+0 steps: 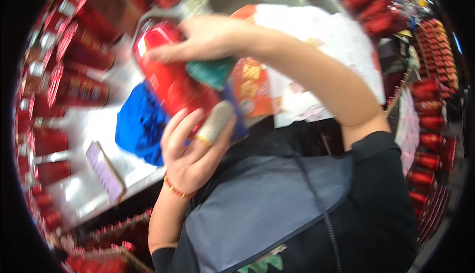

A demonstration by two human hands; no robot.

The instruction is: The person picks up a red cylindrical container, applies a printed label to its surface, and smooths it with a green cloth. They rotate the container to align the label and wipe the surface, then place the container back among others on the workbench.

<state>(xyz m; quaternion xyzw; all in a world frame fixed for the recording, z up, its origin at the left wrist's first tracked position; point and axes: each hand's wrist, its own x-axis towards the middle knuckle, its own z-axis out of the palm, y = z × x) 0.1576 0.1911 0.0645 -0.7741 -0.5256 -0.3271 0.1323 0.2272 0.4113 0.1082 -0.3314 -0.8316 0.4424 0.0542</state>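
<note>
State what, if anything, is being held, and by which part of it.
A shiny red object: the left hand holds its near end; the right hand, with a green cloth under it, grips toward its far end.

Whitish light fills the middle of the frame, washing the white sheet (316, 50) at upper right nearly blank. Glare spots the silvery tabletop (74, 189) at lower left, and a pale highlight streaks the glossy red object (170, 82). Blur softens that object, the left hand (190, 156) and the right hand (208, 38). Straight edges bend toward the rim, which falls off to black corners. Dimmer tones sit at lower right.
</note>
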